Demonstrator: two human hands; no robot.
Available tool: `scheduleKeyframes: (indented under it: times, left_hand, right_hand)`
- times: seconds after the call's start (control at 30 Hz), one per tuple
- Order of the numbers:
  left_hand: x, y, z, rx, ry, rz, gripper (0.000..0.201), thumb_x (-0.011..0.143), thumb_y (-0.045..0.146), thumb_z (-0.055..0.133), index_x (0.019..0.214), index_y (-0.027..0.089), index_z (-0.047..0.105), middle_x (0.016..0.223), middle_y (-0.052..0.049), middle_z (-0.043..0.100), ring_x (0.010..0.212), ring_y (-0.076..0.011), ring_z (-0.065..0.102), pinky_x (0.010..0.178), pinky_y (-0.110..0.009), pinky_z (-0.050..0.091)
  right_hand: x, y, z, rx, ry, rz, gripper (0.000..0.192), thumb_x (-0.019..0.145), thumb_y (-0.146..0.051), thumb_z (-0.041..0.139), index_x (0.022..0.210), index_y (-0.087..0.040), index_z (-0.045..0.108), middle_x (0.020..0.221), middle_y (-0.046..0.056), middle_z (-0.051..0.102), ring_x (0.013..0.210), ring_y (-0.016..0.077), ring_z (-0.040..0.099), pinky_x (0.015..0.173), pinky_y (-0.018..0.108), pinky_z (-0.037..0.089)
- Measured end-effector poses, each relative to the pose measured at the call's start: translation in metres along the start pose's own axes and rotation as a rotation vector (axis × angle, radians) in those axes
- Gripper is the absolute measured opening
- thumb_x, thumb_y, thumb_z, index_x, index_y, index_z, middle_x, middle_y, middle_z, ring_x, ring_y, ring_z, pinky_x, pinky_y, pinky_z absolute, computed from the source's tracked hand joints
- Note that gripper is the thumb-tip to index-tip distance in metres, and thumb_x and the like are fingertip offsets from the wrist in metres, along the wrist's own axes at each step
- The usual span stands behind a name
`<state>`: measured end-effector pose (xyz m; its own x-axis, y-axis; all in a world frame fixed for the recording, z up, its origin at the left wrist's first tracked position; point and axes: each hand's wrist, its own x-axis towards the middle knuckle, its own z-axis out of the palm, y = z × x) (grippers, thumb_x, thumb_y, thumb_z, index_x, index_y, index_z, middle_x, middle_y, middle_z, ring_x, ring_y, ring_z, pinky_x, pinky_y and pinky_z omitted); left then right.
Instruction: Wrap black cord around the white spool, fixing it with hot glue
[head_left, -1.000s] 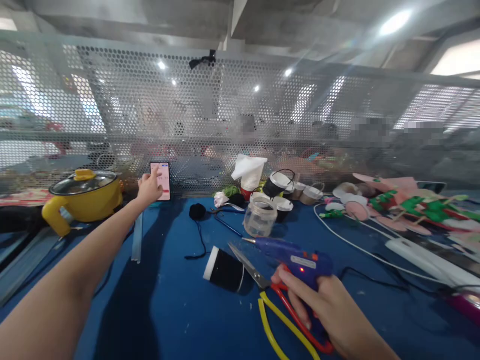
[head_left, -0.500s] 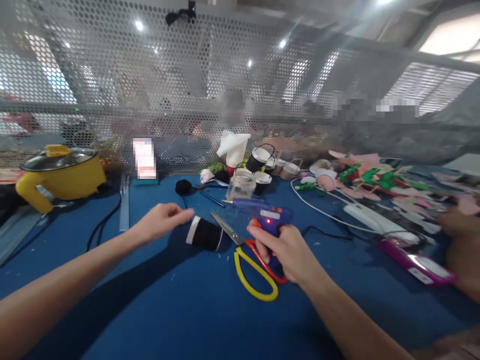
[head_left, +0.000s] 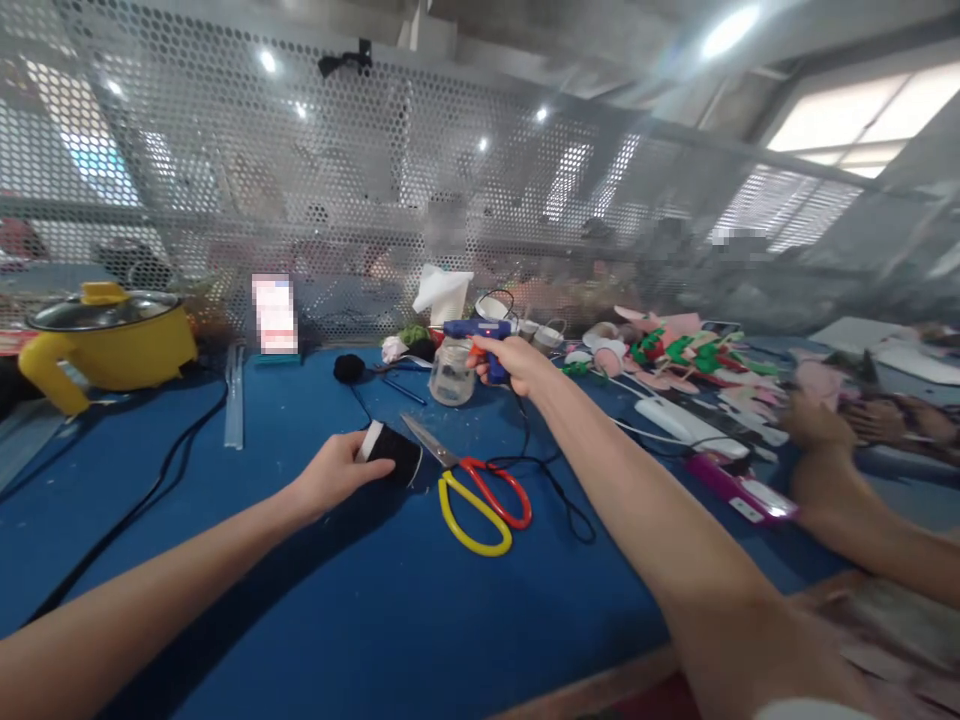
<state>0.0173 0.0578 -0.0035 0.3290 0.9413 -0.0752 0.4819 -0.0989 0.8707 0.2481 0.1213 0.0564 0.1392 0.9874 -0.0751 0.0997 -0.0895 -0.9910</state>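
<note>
My left hand (head_left: 335,473) grips a black cup with a white rim (head_left: 390,453) that lies on its side on the blue table (head_left: 360,590). My right hand (head_left: 508,361) is stretched far forward and holds a blue glue gun (head_left: 475,330) above a clear plastic jar (head_left: 451,373). The gun's black cord (head_left: 551,480) loops on the table behind the scissors. Scissors with one red and one yellow handle (head_left: 480,493) lie between my two arms, just right of the cup.
A yellow pot with a lid (head_left: 105,335) stands at the far left, a phone (head_left: 274,314) leans on the perforated metal screen (head_left: 375,200). Cups, foam cut-outs (head_left: 682,350) and a white power strip (head_left: 675,425) crowd the back right. Another person's hands (head_left: 817,440) rest at the right.
My left hand came back from the phone and closed on the black cup. My right hand lifted the glue gun off the table and carried it forward over the jar.
</note>
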Motion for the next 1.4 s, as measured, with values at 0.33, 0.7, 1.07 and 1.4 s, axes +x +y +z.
scheduleKeyframes:
  times: [0.33, 0.7, 1.07, 1.4]
  left_hand:
    - [-0.02, -0.013, -0.01, 0.127, -0.062, 0.126, 0.022, 0.066, 0.028, 0.057, 0.079, 0.013, 0.065, 0.078, -0.004, 0.069, 0.077, -0.0235, 0.06, 0.071, -0.03, 0.044]
    - [-0.029, -0.011, -0.011, 0.069, -0.17, 0.279, 0.022, 0.071, 0.029, 0.056, 0.083, 0.013, 0.063, 0.085, -0.006, 0.068, 0.084, -0.0223, 0.059, 0.077, -0.03, 0.044]
    - [-0.045, 0.0, -0.005, 0.281, -0.327, 0.634, 0.012, 0.078, 0.02, 0.052, 0.081, 0.016, 0.062, 0.088, -0.009, 0.064, 0.089, -0.0199, 0.054, 0.087, -0.033, 0.037]
    - [-0.04, -0.005, -0.005, 0.226, -0.356, 0.549, 0.012, 0.076, 0.021, 0.053, 0.079, 0.015, 0.064, 0.082, -0.007, 0.063, 0.084, -0.0196, 0.056, 0.084, -0.031, 0.039]
  right_hand:
    - [0.03, -0.001, -0.008, -0.37, -0.03, 0.221, 0.038, 0.084, -0.045, 0.038, 0.067, -0.015, 0.055, 0.053, 0.006, 0.062, 0.045, 0.012, 0.055, 0.041, 0.022, 0.043]
    - [-0.055, 0.005, 0.026, -0.757, -0.09, -0.374, 0.052, 0.08, -0.055, 0.035, 0.077, -0.013, 0.065, 0.082, 0.011, 0.066, 0.081, 0.0212, 0.059, 0.07, 0.03, 0.042]
    - [-0.078, 0.046, 0.068, 0.115, -0.731, 0.115, 0.022, 0.069, -0.038, 0.062, 0.076, -0.017, 0.066, 0.072, 0.001, 0.065, 0.055, 0.0075, 0.052, 0.056, 0.021, 0.041]
    - [-0.078, 0.054, 0.052, 0.131, -0.416, -0.098, 0.012, 0.066, -0.03, 0.064, 0.069, -0.018, 0.067, 0.069, -0.001, 0.062, 0.062, 0.0069, 0.051, 0.056, 0.019, 0.038]
